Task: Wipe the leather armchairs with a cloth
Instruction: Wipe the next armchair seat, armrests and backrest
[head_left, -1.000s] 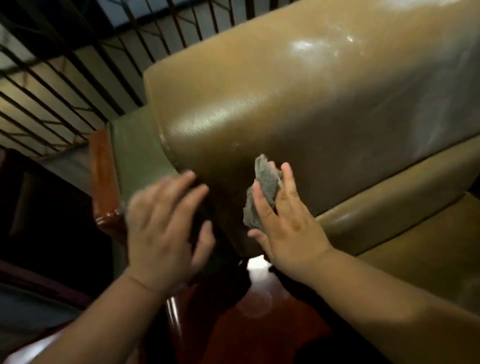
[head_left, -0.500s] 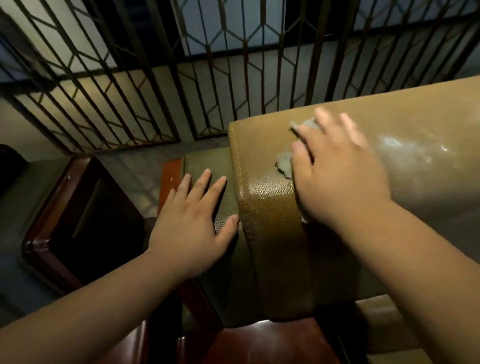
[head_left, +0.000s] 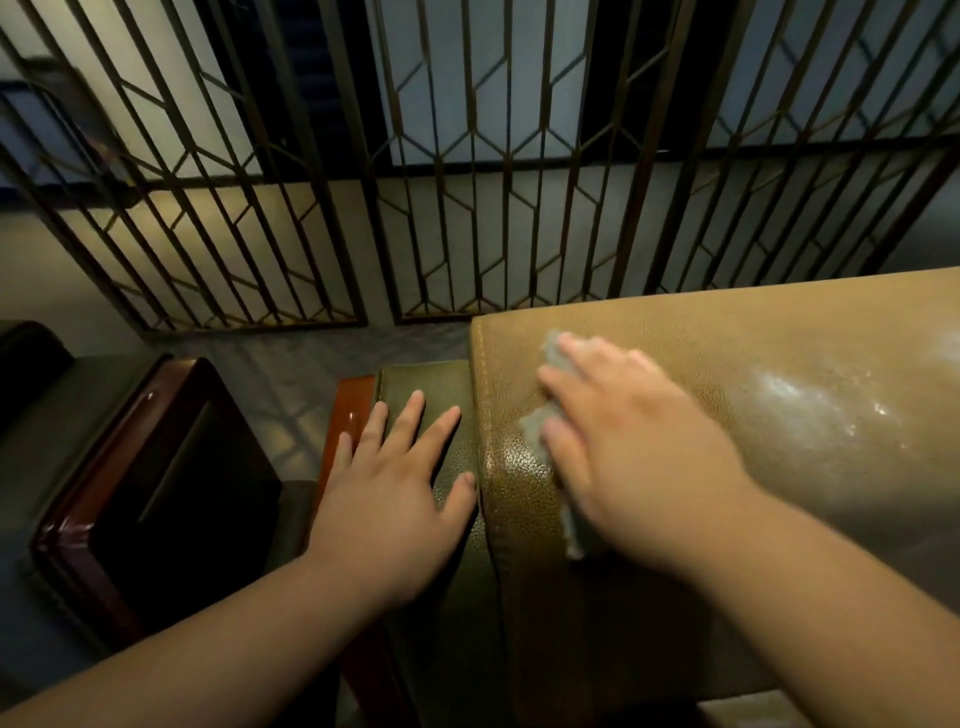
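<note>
Leather, tan and pebbled, covered the backrest (head_left: 727, 415) of the armchair before me; its rounded top ran from the stitched seam (head_left: 485, 415) at the left corner off to the right edge of view; a pale, glossy sheen lay on the top surface well to the right of my hands. My right hand (head_left: 623, 447) lay flat on that top near the left corner, fingers straight and spread, pressing the cloth (head_left: 540, 431) down against the leather; the cloth was grey and mostly hidden under my palm, with one edge showing beyond my fingertips, another by my thumb, and a strip trailing out below the heel of the hand; the hand and cloth were slightly blurred. My left hand (head_left: 400, 488) rested palm down on the olive-green padded side panel (head_left: 415, 379) just beside the backrest, fingers straight and fanned apart, holding nothing; the thumb lay close against the seam, though I could not tell whether it touched the tan leather. A polished reddish wooden rail (head_left: 348, 410) ran along the outer edge of the green panel, under my little finger. To the left, apart from the chair, stood a dark piece of furniture with a glossy reddish-brown wooden frame (head_left: 67, 519); what it was I could not tell. Behind the armchair stood a metal grille (head_left: 467, 182) of dark vertical bars with angular patterns; grey floor (head_left: 291, 374) showed between it and the chair.
</note>
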